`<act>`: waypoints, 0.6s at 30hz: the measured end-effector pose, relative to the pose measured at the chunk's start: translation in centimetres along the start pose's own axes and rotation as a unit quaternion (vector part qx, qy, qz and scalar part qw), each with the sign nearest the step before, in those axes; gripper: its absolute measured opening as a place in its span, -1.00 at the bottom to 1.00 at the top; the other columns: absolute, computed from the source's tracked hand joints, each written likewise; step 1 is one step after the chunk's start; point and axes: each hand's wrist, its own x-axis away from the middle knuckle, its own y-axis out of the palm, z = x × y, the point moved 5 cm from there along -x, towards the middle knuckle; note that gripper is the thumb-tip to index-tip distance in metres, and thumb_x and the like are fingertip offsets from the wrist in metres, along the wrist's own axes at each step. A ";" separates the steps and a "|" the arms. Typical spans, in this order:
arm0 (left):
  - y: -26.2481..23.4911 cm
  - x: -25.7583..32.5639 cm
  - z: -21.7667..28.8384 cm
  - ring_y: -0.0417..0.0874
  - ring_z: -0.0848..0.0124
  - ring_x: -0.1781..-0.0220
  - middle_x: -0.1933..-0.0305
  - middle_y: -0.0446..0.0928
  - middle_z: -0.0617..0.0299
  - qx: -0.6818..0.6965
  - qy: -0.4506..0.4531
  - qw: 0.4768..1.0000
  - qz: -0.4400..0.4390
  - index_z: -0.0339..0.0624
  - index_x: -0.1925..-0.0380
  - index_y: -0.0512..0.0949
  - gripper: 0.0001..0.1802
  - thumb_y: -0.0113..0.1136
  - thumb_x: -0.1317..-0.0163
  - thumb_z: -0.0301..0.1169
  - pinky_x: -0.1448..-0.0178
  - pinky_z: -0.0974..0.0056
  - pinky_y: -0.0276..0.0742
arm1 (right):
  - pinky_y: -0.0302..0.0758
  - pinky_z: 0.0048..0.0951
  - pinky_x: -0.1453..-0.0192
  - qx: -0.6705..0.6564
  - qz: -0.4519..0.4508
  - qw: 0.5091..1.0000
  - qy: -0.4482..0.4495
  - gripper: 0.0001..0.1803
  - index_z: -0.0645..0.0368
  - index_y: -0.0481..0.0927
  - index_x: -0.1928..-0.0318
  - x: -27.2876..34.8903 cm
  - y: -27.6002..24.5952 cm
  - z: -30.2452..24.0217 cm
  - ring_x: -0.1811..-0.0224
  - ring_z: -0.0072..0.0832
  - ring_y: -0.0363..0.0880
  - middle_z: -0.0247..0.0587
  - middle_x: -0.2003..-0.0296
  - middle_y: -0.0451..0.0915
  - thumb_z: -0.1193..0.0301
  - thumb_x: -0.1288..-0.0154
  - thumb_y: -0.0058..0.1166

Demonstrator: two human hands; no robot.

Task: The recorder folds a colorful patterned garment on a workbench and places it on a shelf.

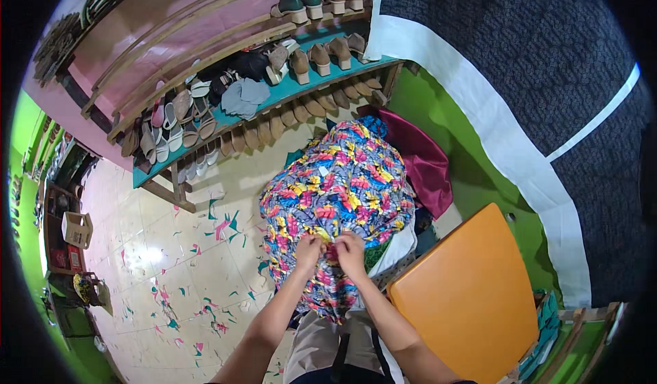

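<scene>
A large piece of multicoloured patterned fabric (pixel 339 192), in blue, pink, yellow and orange, is bunched in a rounded heap in front of me. My left hand (pixel 308 250) and my right hand (pixel 350 253) are close together at its near edge, both pinching the cloth between fingers and thumb. A gathered fold of the same cloth hangs down below my hands. A small white tag (pixel 324 170) shows on the top of the heap.
An orange board or tabletop (pixel 465 295) lies to my right. Maroon cloth (pixel 424 158) sits behind the heap. A teal wooden rack (pixel 274 100) with several shoes and sandals stands beyond. Fabric scraps (pixel 219 227) litter the tiled floor. A dark patterned curtain (pixel 540 62) hangs at right.
</scene>
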 end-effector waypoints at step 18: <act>4.2 4.9 2.4 -0.03 -0.11 -0.31 -0.28 -0.09 -0.26 -0.560 0.301 0.767 0.085 -0.30 -0.27 -0.10 0.09 0.31 0.19 -0.13 -0.31 -0.13 -0.09 | 0.29 -0.38 0.34 -0.276 0.086 0.928 0.235 -0.76 0.32 0.43 0.43 -1.6 -2.9 -2.4 0.49 -0.43 0.35 -0.18 0.54 0.44 0.36 -0.21 0.01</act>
